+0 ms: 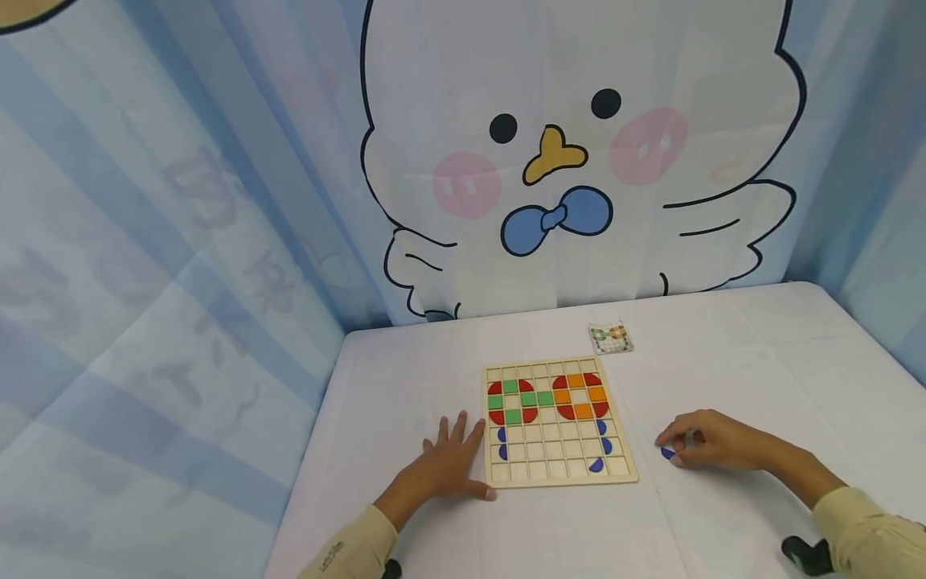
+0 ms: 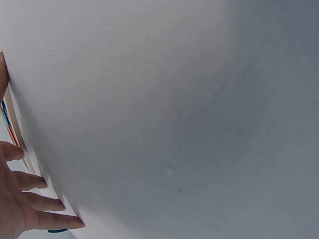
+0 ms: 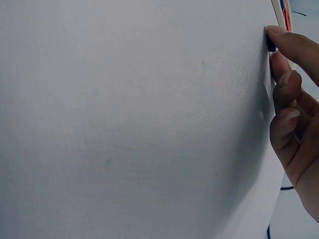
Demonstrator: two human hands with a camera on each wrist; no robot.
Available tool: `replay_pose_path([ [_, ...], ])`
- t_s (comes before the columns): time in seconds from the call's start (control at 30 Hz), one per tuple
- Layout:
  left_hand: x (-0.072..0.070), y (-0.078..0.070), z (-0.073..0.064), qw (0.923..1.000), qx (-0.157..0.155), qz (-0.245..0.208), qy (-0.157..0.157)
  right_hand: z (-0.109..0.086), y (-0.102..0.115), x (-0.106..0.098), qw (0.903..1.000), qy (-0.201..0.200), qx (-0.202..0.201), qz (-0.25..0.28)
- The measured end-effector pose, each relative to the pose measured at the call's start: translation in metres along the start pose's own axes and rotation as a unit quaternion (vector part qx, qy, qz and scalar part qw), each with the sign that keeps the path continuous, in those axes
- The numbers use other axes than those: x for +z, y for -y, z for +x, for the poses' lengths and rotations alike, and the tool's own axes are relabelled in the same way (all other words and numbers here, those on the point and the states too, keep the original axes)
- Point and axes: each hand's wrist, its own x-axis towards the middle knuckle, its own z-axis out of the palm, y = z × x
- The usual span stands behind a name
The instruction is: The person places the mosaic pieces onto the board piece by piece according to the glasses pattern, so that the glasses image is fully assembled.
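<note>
A wooden grid board (image 1: 546, 474) lies on the table with red, green, orange and blue pieces in its squares. My left hand (image 1: 450, 465) is spread flat at the board's left side, with index finger and thumb at its edge; whether they touch it I cannot tell. To the right of the board, my right hand (image 1: 712, 438) pinches a blue half-round piece (image 1: 667, 453) between thumb and fingers, low at the tabletop. The right wrist view shows the same blue piece (image 3: 271, 44) edge-on at the fingertips. Several blue pieces sit in the board's lower rows, one tilted (image 1: 596, 465).
A small printed pattern card (image 1: 611, 338) lies behind the board. White cloth covers the table (image 1: 405, 362), and a curtain with a cartoon bird (image 1: 579, 48) hangs at its back edge. Dark wrist devices (image 1: 806, 555) show beneath the sleeves.
</note>
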Motion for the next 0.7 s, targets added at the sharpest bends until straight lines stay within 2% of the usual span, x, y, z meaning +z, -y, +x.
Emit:
replay_pose_path([
  [0.2, -0.0028, -0.001, -0.0018, 1.0, 0.001, -0.001, -0.001, 0.0006, -0.0008, 0.0017, 0.9998, 0.002, 0.008, 0.015],
  [0.43, -0.0016, -0.001, -0.0024, 1.0, 0.001, -0.002, 0.0, 0.0013, -0.0011, 0.0036, 0.9999, 0.001, 0.005, 0.009],
  [0.7, 0.0, 0.0003, -0.0012, 1.0, 0.003, 0.003, -0.002, 0.0013, -0.0012, 0.0058, 0.9996, -0.012, 0.023, 0.01],
])
